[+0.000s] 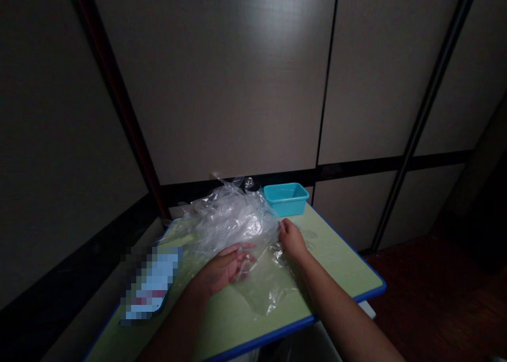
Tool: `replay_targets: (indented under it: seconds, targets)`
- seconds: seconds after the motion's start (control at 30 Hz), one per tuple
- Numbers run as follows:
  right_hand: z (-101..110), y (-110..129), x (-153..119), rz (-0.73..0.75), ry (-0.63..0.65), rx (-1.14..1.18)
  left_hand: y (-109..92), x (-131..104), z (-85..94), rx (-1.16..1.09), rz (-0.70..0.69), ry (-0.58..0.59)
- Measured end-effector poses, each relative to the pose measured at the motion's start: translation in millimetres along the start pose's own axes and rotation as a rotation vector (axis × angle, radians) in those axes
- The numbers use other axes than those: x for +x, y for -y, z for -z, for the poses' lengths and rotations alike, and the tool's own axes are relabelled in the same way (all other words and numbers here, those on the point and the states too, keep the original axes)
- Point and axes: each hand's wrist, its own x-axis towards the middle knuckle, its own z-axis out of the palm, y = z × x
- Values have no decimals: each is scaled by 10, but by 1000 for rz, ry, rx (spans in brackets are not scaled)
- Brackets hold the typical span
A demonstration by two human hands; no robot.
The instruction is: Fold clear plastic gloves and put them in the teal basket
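A heap of crumpled clear plastic bags (pixel 237 214) lies across the middle and back of a small table. My right hand (pixel 291 237) is closed, pinching the edge of a clear plastic bag (pixel 269 282) at the heap's right side. This bag's thin sheet spreads down toward the front of the table. My left hand (pixel 227 269) is at the left of that sheet, its fingers stretched forward and somewhat apart. Some of its fingertips show blurred through or against the plastic, and no firm hold is visible.
A turquoise plastic basket (pixel 285 201) stands at the table's back right corner. A pixelated light-blue object (pixel 154 282) lies on the left side. The pale green tabletop (pixel 336 261) has a blue edge. Wardrobe-like panels (pixel 237 87) rise close behind it.
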Motion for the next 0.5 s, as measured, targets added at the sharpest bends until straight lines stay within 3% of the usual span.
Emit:
replay_targets:
  seconds: [0.27, 0.37, 0.5]
  targets:
    - [9, 24, -29, 39, 4, -87, 54, -7, 10, 103, 33, 135]
    - [2, 31, -35, 40, 4, -91, 4, -28, -13, 110, -16, 89]
    - [20, 39, -21, 33, -14, -79, -79, -34, -23, 187, -121, -135]
